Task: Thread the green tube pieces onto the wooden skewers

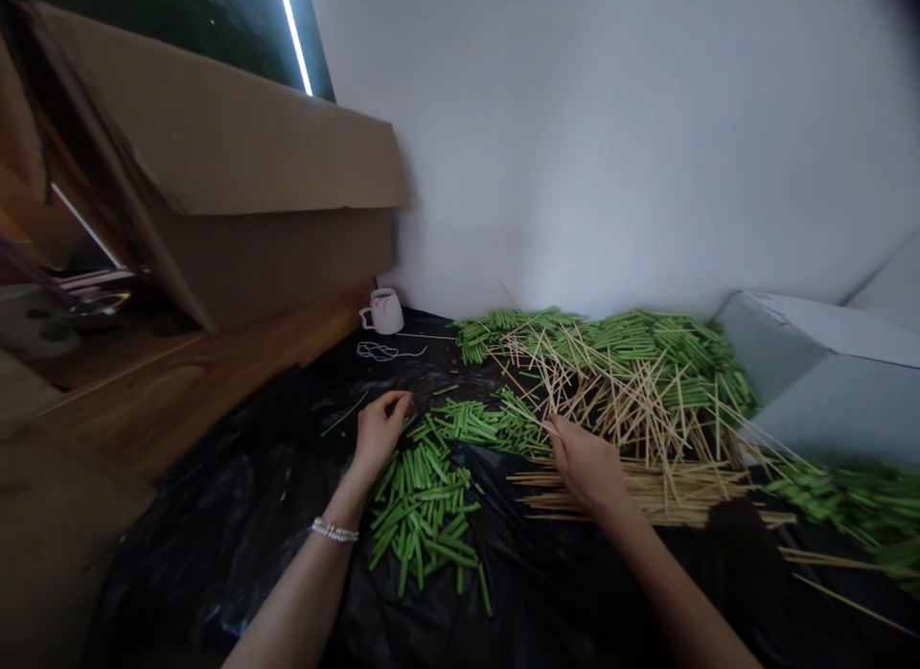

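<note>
My left hand [380, 427], with a beaded bracelet at the wrist, is over the left edge of a pile of cut green stems [421, 506]. Its thumb and fingertips are pressed together; anything between them is too small to name. To the right, my right hand [586, 463] pinches a thin stick at its fingertips, above a bundle of tan sticks [690, 492]. Behind it, loose pale sticks [625, 401] lie crisscrossed against a long heap of green pieces [647, 338]. Everything rests on black plastic sheeting [532, 564].
A white mug [385, 311] and a tangle of pale string [380, 351] sit at the back left. A large cardboard box [287, 161] stands on the left, a white box [834, 372] on the right. The pale wall closes off the back. More greens [848, 501] lie far right.
</note>
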Available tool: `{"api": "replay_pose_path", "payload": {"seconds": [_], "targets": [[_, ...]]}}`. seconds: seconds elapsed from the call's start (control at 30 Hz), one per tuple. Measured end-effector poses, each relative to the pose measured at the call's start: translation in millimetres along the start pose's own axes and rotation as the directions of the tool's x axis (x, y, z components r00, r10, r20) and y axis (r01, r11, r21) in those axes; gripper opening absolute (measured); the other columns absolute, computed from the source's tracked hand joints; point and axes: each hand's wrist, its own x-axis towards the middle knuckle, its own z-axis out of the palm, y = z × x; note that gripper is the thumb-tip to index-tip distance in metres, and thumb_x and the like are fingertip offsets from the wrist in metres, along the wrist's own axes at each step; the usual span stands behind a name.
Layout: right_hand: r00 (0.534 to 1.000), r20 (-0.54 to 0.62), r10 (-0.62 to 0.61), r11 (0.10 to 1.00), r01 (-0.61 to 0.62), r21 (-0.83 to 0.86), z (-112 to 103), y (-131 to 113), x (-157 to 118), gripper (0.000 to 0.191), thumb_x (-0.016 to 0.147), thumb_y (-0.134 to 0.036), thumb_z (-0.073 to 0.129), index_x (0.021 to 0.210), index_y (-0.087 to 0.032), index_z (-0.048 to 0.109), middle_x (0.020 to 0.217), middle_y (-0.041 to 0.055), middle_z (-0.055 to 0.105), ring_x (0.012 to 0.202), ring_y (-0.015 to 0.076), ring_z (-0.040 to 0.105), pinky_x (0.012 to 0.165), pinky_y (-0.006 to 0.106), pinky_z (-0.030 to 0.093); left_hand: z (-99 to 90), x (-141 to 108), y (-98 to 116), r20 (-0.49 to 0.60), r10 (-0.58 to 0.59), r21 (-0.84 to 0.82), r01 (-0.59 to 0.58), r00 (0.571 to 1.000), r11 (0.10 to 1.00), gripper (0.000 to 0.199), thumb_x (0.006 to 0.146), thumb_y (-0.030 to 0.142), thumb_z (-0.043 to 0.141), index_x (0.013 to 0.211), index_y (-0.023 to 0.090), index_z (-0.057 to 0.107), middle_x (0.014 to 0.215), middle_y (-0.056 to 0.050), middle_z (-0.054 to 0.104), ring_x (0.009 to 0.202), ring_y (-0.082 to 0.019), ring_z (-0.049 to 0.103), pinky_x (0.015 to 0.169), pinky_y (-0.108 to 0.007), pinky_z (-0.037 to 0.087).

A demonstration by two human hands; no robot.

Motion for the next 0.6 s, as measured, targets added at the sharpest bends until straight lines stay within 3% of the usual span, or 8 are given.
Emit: {"api": "replay_pose_path", "payload": {"seconds": [0.27,0.6], "targets": [[0.992,-0.057,-0.113,0.991,0.108,-0.085,29.9,3.4,-20.6,0.040,0.100,-0.035,0.030,0.102,-0.017,0.066,0.088,0.0083,0.071,0.079,0.0164,0.064,0.067,0.025,0.037,-14.6,13.9,-28.9,0.036,-0.096,0.024,0.095,0.995,0.995,0.037,0.064,0.049,0.073,0.078,0.015,0.073,0.072,-0.007,0.072,0.067,-0.020,0.062,0.070,-0.029,0.046],[1.000,-0.011,-0.004,0.992,0.003,-0.128,21.8,0.3,-21.4,0.030,0.095,-0.031,0.039,0.105,-0.020,0.065,0.084,0.0074,0.069,0.078,0.0196,0.062,0.063,0.029,0.034,-23.3,17.4,-28.8,0.095,-0.179,-0.038,0.183,0.979,0.982,0.048,0.058,0.052,0.079,0.087,0.014,0.074,0.077,-0.008,0.074,0.069,-0.018,0.060,0.062,-0.026,0.042]]}}
